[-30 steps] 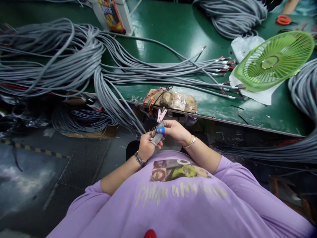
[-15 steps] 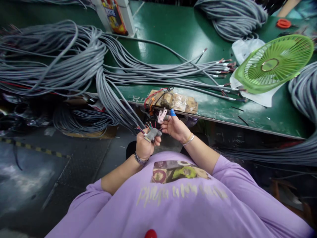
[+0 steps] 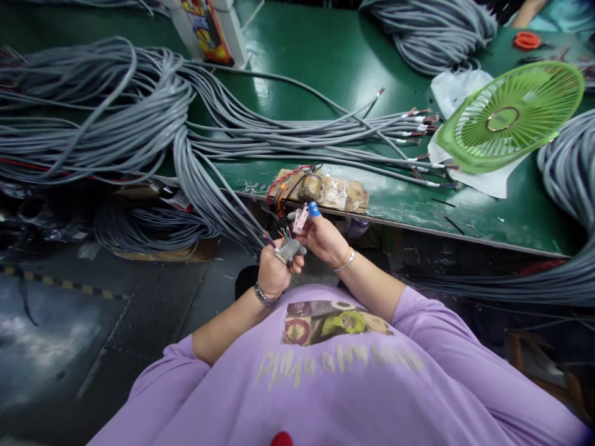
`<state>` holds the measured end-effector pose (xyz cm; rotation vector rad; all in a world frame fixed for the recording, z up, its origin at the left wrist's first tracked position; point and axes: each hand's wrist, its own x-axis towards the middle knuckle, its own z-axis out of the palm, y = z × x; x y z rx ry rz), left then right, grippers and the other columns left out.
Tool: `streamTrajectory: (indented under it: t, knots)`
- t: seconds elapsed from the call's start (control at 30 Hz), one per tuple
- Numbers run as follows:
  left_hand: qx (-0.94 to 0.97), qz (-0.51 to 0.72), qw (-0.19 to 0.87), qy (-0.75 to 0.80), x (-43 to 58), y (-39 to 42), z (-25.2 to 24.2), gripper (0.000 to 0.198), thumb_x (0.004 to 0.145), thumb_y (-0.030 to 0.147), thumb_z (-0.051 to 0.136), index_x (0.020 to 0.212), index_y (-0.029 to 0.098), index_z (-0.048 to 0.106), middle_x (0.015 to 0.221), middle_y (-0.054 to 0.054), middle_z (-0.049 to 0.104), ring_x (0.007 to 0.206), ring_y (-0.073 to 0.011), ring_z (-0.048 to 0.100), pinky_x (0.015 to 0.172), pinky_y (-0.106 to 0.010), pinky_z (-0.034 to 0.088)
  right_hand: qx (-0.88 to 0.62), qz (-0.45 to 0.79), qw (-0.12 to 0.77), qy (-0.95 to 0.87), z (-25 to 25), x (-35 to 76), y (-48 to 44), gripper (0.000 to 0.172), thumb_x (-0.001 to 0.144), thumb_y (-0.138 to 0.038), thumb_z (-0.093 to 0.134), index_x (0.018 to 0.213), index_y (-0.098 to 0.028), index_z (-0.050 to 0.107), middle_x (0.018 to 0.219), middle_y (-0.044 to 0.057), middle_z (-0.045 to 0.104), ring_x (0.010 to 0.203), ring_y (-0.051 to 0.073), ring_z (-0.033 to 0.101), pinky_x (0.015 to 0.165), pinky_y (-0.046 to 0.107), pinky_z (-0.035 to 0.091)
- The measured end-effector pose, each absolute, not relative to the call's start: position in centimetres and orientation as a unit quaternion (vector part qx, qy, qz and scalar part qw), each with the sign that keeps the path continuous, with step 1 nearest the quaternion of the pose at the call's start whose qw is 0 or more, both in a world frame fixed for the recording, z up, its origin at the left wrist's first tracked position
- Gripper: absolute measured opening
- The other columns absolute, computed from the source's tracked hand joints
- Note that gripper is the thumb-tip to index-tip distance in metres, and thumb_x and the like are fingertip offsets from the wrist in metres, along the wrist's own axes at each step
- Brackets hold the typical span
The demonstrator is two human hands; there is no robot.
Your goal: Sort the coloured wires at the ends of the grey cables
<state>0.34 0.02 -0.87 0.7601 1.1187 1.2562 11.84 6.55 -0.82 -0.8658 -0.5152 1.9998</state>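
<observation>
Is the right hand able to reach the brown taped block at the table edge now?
Probably yes: the right hand sits just below the brown taped block, nothing between them, though it holds a pink clip.

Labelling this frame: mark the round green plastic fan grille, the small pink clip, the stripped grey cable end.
round green plastic fan grille (image 3: 501, 118): head view, centre hub.
small pink clip (image 3: 301, 218): head view, body.
stripped grey cable end (image 3: 289, 249): head view, grey sheath.

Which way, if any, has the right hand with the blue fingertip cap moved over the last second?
Yes: the right hand rose from the left hand towards the brown taped block on the green table.
</observation>
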Motion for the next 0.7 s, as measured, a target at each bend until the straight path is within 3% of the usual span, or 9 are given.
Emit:
streamTrajectory:
  t: [0.13, 0.27, 0.37, 0.53, 0.7]
  knots:
    - [0.339, 0.541, 0.596, 0.488, -0.2, -0.8, -1.2, 0.033, 0.073, 0.047, 0.072, 0.065, 0.016, 0.064, 0.048, 0.000, 0.061, 0.033, -0.0075, 0.048, 0.033, -0.018, 0.035, -0.335, 0.835, 0.374, -0.224, -1.1, 13.2, 6.0, 0.058, 0.083, -0.072, 0.052, 0.080, -0.015, 0.066, 0.070, 0.002, 0.062, 0.056, 0.009, 0.052, 0.052, 0.021, 0.046]
    - [0.389, 0.492, 0.584, 0.515, -1.0, -1.9, -2.0, 0.033, 0.077, 0.046, 0.071, 0.063, 0.016, 0.063, 0.052, -0.001, 0.064, 0.036, -0.0078, 0.052, 0.036, -0.018, 0.037, -0.341, 0.834, 0.289, -0.324, -1.2, 14.6, 5.4, 0.044, 0.070, -0.057, 0.076, 0.076, -0.014, 0.064, 0.069, 0.001, 0.063, 0.056, 0.008, 0.052, 0.053, 0.021, 0.046]
    - [0.438, 0.440, 0.575, 0.532, -1.2, -2.1, -1.8, 0.034, 0.079, 0.045, 0.068, 0.063, 0.016, 0.062, 0.052, -0.001, 0.064, 0.038, -0.0079, 0.053, 0.039, -0.018, 0.040, -0.332, 0.792, 0.300, -0.415, -0.9, 14.8, 4.9, 0.040, 0.059, -0.044, 0.086, 0.071, -0.013, 0.064, 0.062, -0.002, 0.060, 0.055, 0.007, 0.050, 0.054, 0.019, 0.042]
    - [0.489, 0.309, 0.620, 0.530, -1.0, -1.5, -0.9, 0.035, 0.074, 0.043, 0.072, 0.058, 0.015, 0.060, 0.047, -0.002, 0.062, 0.040, -0.0103, 0.056, 0.042, -0.020, 0.041, -0.328, 0.705, 0.324, -0.539, -0.5, 14.8, 4.1, 0.036, 0.067, -0.044, 0.082, 0.073, -0.013, 0.065, 0.069, 0.001, 0.065, 0.063, 0.011, 0.056, 0.064, 0.025, 0.047]
    - [0.432, 0.381, 0.612, 0.541, -0.7, -1.4, -1.5, 0.037, 0.080, 0.049, 0.065, 0.067, 0.015, 0.063, 0.052, -0.002, 0.064, 0.039, -0.0090, 0.055, 0.039, -0.019, 0.036, -0.387, 0.652, 0.377, -0.531, -0.9, 15.8, 3.8, 0.039, 0.072, -0.052, 0.075, 0.082, -0.015, 0.066, 0.074, 0.000, 0.063, 0.066, 0.010, 0.054, 0.063, 0.024, 0.046]
